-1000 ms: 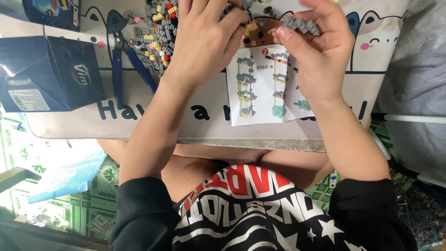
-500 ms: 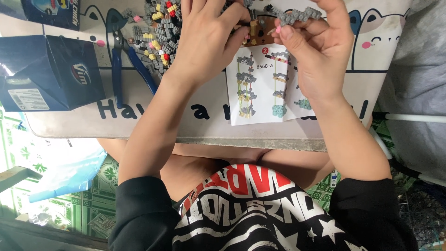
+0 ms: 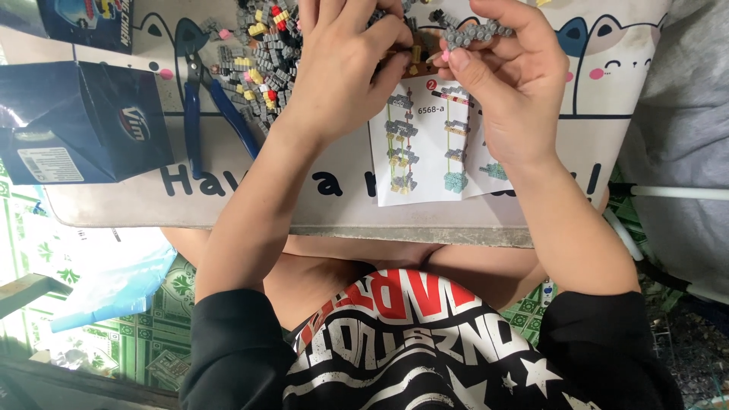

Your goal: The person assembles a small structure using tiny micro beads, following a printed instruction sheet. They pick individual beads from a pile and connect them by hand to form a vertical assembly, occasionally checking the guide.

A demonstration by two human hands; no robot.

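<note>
Pinching a grey brick strip [image 3: 472,33] in our right hand [image 3: 501,91], we curled our left hand [image 3: 342,68] shut over the brick pile [image 3: 262,57]; its grip was hidden.

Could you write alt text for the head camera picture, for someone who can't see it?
The right hand pinches a grey brick strip while the left hand rests on a brick pile, over an instruction sheet. Blue pliers and a blue box lie left.
</note>
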